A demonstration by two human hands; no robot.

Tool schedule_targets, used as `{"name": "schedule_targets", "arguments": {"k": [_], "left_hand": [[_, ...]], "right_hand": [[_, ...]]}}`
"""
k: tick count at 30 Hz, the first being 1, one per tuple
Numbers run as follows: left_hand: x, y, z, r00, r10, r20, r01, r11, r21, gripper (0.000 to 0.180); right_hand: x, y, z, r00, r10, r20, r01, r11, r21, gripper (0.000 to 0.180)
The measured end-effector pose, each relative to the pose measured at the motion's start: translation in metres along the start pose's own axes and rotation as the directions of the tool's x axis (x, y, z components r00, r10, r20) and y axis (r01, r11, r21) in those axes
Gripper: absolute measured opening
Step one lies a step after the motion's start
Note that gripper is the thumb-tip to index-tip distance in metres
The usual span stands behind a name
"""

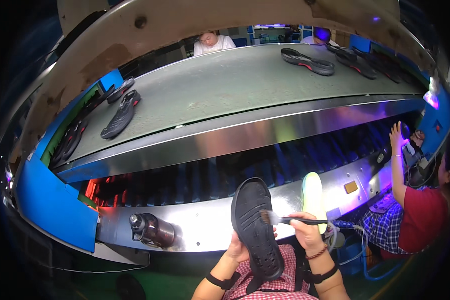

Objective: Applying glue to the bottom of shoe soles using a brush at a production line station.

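Brush meets black sole above the metal ledge

The wide conveyor belt (195, 85) spans twelve o'clock, with the silver metal ledge (210, 222) curving below it, around six. Near five o'clock from the view's middle is the black shoe sole (251, 240), tilted, its long axis running from eleven to five. To brush it well, I would keep that face steady and work in even, overlapping strokes, following the grooves across its middle and reaching right up to the rim. Light pressure should suit the bristles best; whether they carry any liquid cannot be told. The pale yellow-green sole (313, 195) lies at the black one's two o'clock, near enough that a wide stroke could knock it.

The left hand (237, 248) grasps the black sole's edge between seven and eight o'clock, thumb side showing, the other fingers mostly hidden. The right hand (307, 234), at three o'clock of that sole, pinches the small brush (275, 218) by its dark handle, fingers curled over, bristles aimed toward nine.
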State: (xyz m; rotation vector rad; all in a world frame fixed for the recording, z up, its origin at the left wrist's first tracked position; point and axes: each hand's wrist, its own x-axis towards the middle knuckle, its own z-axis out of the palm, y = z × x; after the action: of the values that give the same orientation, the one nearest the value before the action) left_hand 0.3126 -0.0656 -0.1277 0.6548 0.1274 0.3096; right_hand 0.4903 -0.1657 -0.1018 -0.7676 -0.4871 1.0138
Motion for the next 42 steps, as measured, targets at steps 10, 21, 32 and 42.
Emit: {"name": "schedule_targets", "arguments": {"k": [10,21,32,42], "left_hand": [[-0.001,-0.012,0.011,0.983,0.131,-0.131,-0.155,0.968,-0.195,0.106],[0.007,-0.007,0.013,0.985,0.110,-0.130,-0.136,0.969,-0.208,0.097],[0.022,-0.023,0.009,0.866,0.270,-0.421,-0.328,0.942,-0.071,0.075],[0.005,0.011,-0.013,0.825,0.378,-0.420,-0.405,0.914,0.026,0.085]], "right_hand": [[0.020,0.018,0.007,0.995,0.099,0.033,-0.098,0.995,-0.026,0.020],[0.046,0.020,0.014,0.996,0.034,0.085,-0.014,0.973,-0.229,0.021],[0.045,0.022,0.056,0.948,-0.230,0.218,0.317,0.680,-0.661,0.021],[-0.024,0.018,0.021,0.806,0.009,0.592,0.550,0.357,-0.755,0.019]]}}
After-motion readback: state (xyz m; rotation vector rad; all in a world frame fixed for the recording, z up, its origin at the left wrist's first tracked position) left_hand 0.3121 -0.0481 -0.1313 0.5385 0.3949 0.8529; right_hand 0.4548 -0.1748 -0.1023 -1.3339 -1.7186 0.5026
